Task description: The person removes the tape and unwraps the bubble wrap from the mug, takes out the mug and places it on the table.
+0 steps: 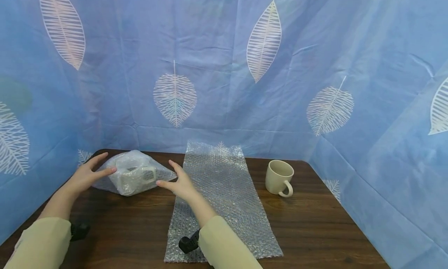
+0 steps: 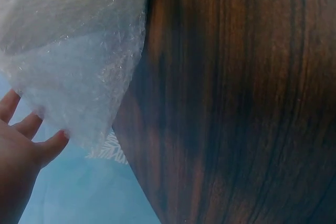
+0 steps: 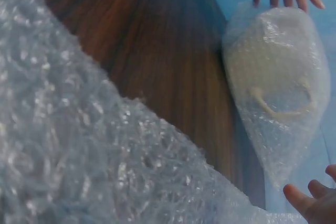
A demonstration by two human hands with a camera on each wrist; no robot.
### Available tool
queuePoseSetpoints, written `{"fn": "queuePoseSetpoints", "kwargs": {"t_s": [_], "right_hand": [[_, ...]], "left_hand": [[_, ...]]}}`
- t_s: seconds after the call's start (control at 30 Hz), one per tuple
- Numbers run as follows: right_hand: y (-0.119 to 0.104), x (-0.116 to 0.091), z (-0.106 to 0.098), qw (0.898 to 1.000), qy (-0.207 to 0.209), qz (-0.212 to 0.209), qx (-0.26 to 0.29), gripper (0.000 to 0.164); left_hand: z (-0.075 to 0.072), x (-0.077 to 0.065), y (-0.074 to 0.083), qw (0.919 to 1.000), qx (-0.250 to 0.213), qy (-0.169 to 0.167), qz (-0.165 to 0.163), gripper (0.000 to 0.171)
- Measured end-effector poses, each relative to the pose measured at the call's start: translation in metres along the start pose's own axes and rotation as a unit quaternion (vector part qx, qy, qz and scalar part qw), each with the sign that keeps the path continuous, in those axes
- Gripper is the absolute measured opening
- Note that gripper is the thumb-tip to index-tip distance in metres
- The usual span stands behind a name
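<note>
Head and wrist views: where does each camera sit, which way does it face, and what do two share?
Head: on the person's head, facing forward and down at the table, wrapped bundle, bubble wrap sheet and mug; left hand, right hand and sleeves show.
Left wrist: on that wrist, facing the bundle and table; part of the left hand shows.
Right wrist: on that wrist, facing across the sheet toward the bundle; parts of both hands show.
Shared by head and right wrist: sheet, bundle, both hands.
</note>
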State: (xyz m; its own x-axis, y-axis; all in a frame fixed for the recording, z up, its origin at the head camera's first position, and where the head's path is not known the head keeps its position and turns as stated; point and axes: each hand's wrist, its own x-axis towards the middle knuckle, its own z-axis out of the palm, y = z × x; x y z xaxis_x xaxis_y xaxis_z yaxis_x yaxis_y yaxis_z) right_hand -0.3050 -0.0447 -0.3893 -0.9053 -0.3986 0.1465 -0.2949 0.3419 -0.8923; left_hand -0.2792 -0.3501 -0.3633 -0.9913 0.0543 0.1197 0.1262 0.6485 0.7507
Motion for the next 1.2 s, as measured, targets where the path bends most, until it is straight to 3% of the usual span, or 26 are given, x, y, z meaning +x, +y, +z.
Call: {"fn": "queuePoseSetpoints", "kwargs": {"t_s": [0.33, 0.57, 0.97, 1.2], "right_hand": [[-0.003, 0.007, 0.011, 0.999, -0.04, 0.016, -0.019, 0.084], [-0.003, 0.005, 0.017, 0.995, -0.095, 0.032, -0.025, 0.091], [-0.001, 0.006, 0.021, 0.993, -0.11, 0.043, -0.025, 0.086], [0.001, 0.004, 0.024, 0.992, -0.109, 0.068, -0.011, 0.079]], "left_hand": [[0.004, 0.001, -0.007, 0.9995, 0.002, -0.031, 0.009, 0.094], [0.006, -0.002, -0.01, 0.9993, 0.012, -0.032, 0.015, 0.098], [0.01, -0.002, -0.012, 0.9992, -0.022, -0.031, 0.006, 0.1], [0.011, -0.004, -0.013, 0.9994, -0.012, -0.032, -0.011, 0.102]]}}
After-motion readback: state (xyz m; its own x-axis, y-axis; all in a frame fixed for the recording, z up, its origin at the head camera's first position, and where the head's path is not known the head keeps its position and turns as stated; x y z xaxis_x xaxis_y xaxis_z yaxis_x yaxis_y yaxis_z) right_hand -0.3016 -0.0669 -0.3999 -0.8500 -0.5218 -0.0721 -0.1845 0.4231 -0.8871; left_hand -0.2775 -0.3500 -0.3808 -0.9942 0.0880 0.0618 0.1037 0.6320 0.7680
